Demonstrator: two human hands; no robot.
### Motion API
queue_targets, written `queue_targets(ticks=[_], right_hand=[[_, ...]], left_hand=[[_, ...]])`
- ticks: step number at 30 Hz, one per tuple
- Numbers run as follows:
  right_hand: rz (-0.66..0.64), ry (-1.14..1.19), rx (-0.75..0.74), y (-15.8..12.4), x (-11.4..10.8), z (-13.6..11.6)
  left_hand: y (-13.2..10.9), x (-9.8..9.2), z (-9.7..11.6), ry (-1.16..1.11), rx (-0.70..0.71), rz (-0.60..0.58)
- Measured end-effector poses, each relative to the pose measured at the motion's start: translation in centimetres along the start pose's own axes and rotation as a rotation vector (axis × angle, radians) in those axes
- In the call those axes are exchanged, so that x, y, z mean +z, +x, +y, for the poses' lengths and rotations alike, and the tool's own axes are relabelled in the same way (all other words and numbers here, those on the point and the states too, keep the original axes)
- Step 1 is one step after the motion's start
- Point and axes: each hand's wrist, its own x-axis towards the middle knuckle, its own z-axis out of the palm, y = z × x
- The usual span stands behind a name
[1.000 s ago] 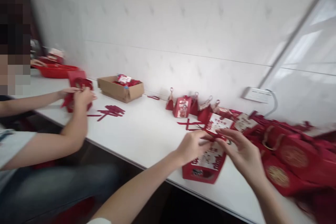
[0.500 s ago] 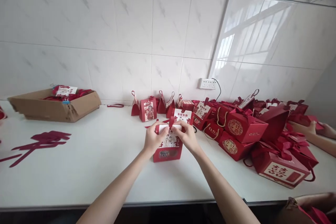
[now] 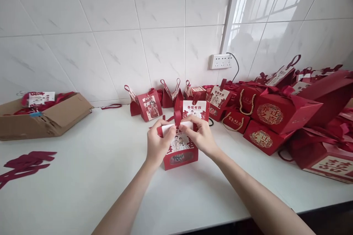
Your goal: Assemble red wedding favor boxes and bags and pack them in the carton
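At the centre of the frame, a small red cardboard gift box (image 3: 180, 152) stands upright on the white surface (image 3: 110, 183). It is printed with a cartoon couple and has a small window cut low on its front. The left hand (image 3: 157, 143) and the right hand (image 3: 200, 137) meet at its top from either side. Each grip is pinched on the box's pale upper flaps, thumb and forefinger closed on the card just below a red ribbon (image 3: 177, 116) that rises between the two hands.

Just behind the box stands a similar red box with a white label (image 3: 196, 109). A row of small red peaked boxes (image 3: 150, 105) lines the foot of the white tiled wall (image 3: 116, 25). At the right of the frame, larger red gift boxes with gold emblems (image 3: 275, 115) are heaped close together, and a white socket strip (image 3: 220, 61) sits on the wall above them. At the left edge lies an open brown cardboard carton (image 3: 52, 119) holding red items. In the lower left, loose dark red ribbon strips (image 3: 24, 161) lie on the surface.
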Motion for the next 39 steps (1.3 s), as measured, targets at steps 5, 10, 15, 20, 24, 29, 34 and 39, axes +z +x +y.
queue_targets(ticks=[5,10,15,20,24,29,34,39], right_hand=[[0.013,-0.018,-0.034,0.0,0.0,0.2],[0.016,-0.082,-0.069,-0.3,0.3,0.5],[0.203,-0.296,-0.240,-1.2,0.8,2.4],[0.224,-0.462,-0.249,-2.0,0.9,3.5],[-0.197,-0.309,-0.185,-2.2,0.9,3.5],[-0.120,0.005,0.023,-1.2,0.3,3.5],[0.001,0.402,0.346,-0.6,-0.6,3.3],[0.018,0.552,0.446,-1.0,-0.6,2.9]], left_hand=[[0.1,0.2,-0.1,-0.015,0.007,0.009],[0.1,0.2,-0.7,-0.056,-0.037,0.012],[-0.8,0.0,-2.1,-0.125,-0.062,-0.025],[-1.7,0.2,-2.0,0.030,0.072,0.110],[-1.8,0.2,-1.9,-0.141,0.126,-0.135],[-0.7,-0.3,-2.0,-0.147,-0.013,-0.088],[0.3,-1.0,-1.9,-0.158,-0.237,0.012],[0.1,-1.1,-1.7,-0.366,-0.337,-0.104]])
